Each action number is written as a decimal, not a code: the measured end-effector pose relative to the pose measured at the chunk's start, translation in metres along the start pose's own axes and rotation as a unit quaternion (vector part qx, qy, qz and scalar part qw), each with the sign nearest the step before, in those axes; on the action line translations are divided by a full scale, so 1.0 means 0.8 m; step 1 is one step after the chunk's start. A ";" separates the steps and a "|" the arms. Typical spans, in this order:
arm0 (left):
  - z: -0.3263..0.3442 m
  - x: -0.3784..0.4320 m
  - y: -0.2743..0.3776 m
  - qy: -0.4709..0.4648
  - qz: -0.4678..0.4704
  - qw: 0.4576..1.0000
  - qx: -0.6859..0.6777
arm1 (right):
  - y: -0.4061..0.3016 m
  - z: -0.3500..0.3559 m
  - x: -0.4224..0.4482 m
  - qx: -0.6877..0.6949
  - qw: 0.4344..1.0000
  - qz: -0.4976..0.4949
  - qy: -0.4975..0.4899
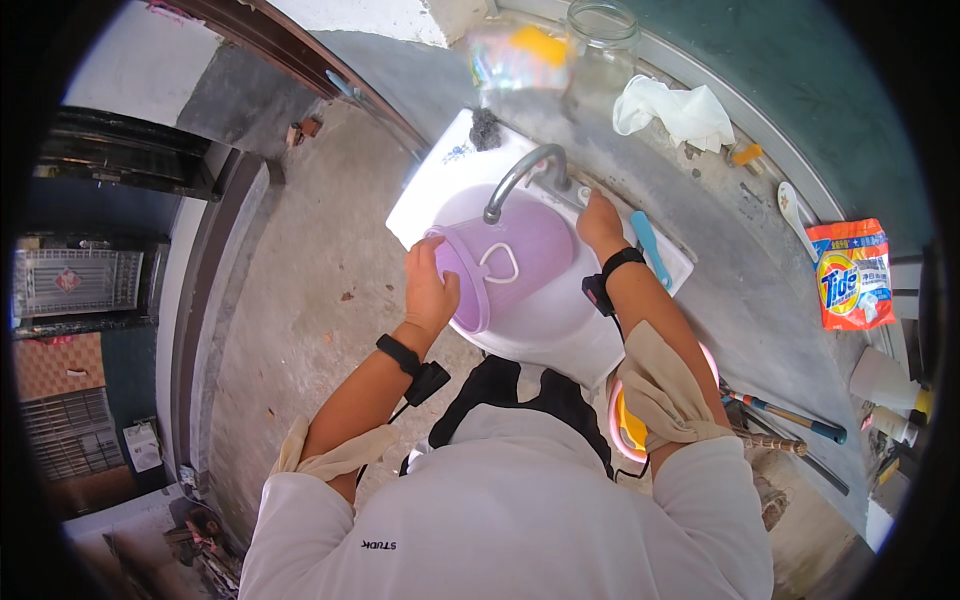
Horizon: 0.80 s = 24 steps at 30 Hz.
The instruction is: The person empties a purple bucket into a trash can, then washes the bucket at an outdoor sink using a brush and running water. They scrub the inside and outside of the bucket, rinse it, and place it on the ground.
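A purple plastic bucket (pixel 525 262) with a white handle grip lies tilted on its side in the white ceramic sink (pixel 555 337). Its mouth faces left, where my left hand (pixel 431 289) grips the rim, thumb outside and fingers over the edge. Over the bucket arches a chrome gooseneck tap (pixel 517 176); no stream of water is visible from its spout. At the tap's base, my right hand (pixel 602 225) has its fingers curled at a round tap handle (pixel 584 195), partly covering it. Beside that hand, a blue-handled brush (pixel 651 251) rests on the sink's right rim.
A dark scouring pad (pixel 486 129) sits on the sink's far corner. Along the ledge are a glass jar (pixel 602 37), a crumpled white bag (pixel 675 112), a white spoon (pixel 793 214) and a Tide detergent bag (pixel 855 277). A pink basin (pixel 616 427) and long-handled tools (pixel 787 416) are at right.
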State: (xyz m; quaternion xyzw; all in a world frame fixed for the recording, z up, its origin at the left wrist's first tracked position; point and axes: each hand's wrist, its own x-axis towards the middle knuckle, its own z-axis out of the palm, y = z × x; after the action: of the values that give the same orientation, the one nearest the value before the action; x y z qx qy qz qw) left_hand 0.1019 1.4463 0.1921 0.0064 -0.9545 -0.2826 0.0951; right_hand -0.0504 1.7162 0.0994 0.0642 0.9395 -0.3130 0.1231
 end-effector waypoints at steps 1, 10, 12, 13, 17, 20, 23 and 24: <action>0.008 -0.002 -0.005 -0.014 -0.115 0.990 -0.080 | 0.000 0.000 -0.002 -0.003 1.000 -0.009 0.000; 0.046 0.029 0.016 -0.138 -0.393 0.700 -0.580 | -0.027 -0.013 -0.051 -0.018 0.983 -0.134 0.121; 0.046 0.020 0.024 -0.145 -0.366 0.697 -0.599 | -0.045 0.002 -0.086 0.072 0.967 -0.223 0.097; 0.044 0.015 0.028 -0.148 -0.352 0.697 -0.606 | -0.055 0.017 -0.105 0.130 0.956 -0.259 0.045; 0.048 0.004 0.008 -0.170 -0.319 0.729 -0.581 | -0.112 0.058 -0.164 0.250 0.900 -0.349 -0.069; 0.035 0.005 0.003 -0.169 -0.334 0.712 -0.594 | -0.105 0.082 -0.143 0.259 0.886 -0.370 -0.104; 0.024 0.000 0.008 -0.167 -0.355 0.698 -0.599 | -0.085 0.090 -0.114 0.103 0.934 -0.338 -0.053; 0.023 -0.002 0.011 -0.165 -0.353 0.707 -0.591 | -0.070 0.096 -0.102 0.107 0.947 -0.301 -0.020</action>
State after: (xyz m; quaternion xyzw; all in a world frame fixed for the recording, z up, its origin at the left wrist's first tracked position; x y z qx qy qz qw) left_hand 0.1003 1.4633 0.1818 0.2385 -0.5209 -0.7982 -0.1860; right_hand 0.0313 1.6217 0.0945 -0.2152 0.8732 -0.4359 0.0347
